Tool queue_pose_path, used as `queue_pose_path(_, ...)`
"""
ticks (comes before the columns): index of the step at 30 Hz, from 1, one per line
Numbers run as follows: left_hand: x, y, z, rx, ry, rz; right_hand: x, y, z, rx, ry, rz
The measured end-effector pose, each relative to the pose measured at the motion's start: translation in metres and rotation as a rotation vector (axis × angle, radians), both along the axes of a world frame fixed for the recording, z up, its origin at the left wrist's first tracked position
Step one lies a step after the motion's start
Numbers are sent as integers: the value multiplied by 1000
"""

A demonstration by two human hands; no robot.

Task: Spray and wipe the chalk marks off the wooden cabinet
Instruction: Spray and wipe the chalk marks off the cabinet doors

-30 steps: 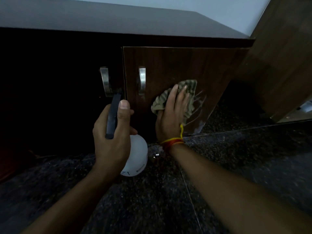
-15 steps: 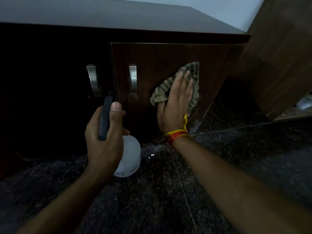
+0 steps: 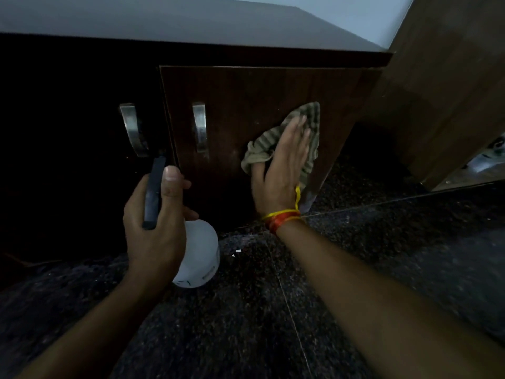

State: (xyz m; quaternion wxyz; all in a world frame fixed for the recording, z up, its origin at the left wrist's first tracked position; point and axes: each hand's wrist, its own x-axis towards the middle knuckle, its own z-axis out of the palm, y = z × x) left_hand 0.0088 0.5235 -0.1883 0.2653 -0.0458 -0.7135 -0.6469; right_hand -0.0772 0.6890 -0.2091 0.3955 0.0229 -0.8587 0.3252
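A dark wooden cabinet door [image 3: 246, 105] with a metal handle [image 3: 200, 127] faces me. My right hand [image 3: 281, 170] presses a striped green cloth [image 3: 306, 124] flat against the door's lower right part, fingers straight. No chalk marks show around the cloth; what lies under it is hidden. My left hand [image 3: 155, 214] grips a white spray bottle [image 3: 200, 253] by its black trigger head, thumb on top, held in front of the door's lower left.
A second metal handle [image 3: 131, 129] sits on the dark left door. The floor [image 3: 273, 310] is dark speckled stone. A brown wooden panel [image 3: 442, 91] stands at the right, close to the cabinet's corner. A grey countertop [image 3: 164, 23] runs above.
My right hand has slid the cloth up and to the right across the door, covering the white streaks seen a second ago. The left hand keeps the bottle in place.
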Motion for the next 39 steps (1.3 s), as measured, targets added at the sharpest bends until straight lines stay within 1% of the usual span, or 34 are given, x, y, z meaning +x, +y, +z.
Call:
queue_pose_path(4, 2, 3, -2, -7, 0, -13, 0, 9, -6, -177, 4, -47)
queue_pose_path(6, 2, 1, -3, -14, -9, -13, 5, 9, -15, -305, -66, -75)
queue_pose_path(8, 3, -1, -4, -18, -15, -9, 11, 5, -24, -364, -142, -61)
queue_pose_path(10, 3, -2, -6, -20, -15, -10, 14, 0, -26, -324, -149, -36)
queue_pose_path(13, -1, -2, -9, -15, -21, 7, 10, -4, -14, -215, -79, -4)
queue_pose_path(15, -4, 1, -8, -21, -18, 17, 4, -1, -6, -210, -40, -23)
queue_pose_path(17, -4, 3, -7, -22, -11, 9, 0, 4, -7, -251, -26, -66)
queue_pose_path(19, -3, 5, -6, -24, -7, -2, -1, 10, -15, -352, -63, -121)
queue_pose_path(21, -1, 5, -7, -24, -5, -11, -2, 17, -30, -505, -170, -161)
queue_pose_path(23, -2, 3, -9, -30, -12, -2, -1, 22, -43, -681, -309, -154)
queue_pose_path(25, -3, 2, -11, -41, -22, 7, 1, 21, -47, -778, -371, -136)
queue_pose_path(27, -5, 1, -11, -44, -27, 14, 0, 18, -39, -733, -333, -160)
queue_pose_path(30, -8, 2, -11, -44, -25, 10, -8, 20, -22, -601, -159, -176)
queue_pose_path(32, -9, 4, -12, -47, -15, 6, -11, 24, -19, -566, -121, -170)
queue_pose_path(34, -9, 7, -13, -46, -16, 0, -9, 27, -25, -547, -144, -166)
queue_pose_path(37, -7, 6, -15, -32, -24, -19, -7, 30, -35, -639, -236, -171)
queue_pose_path(39, -6, 5, -16, -40, -17, -29, -5, 31, -35, -665, -270, -173)
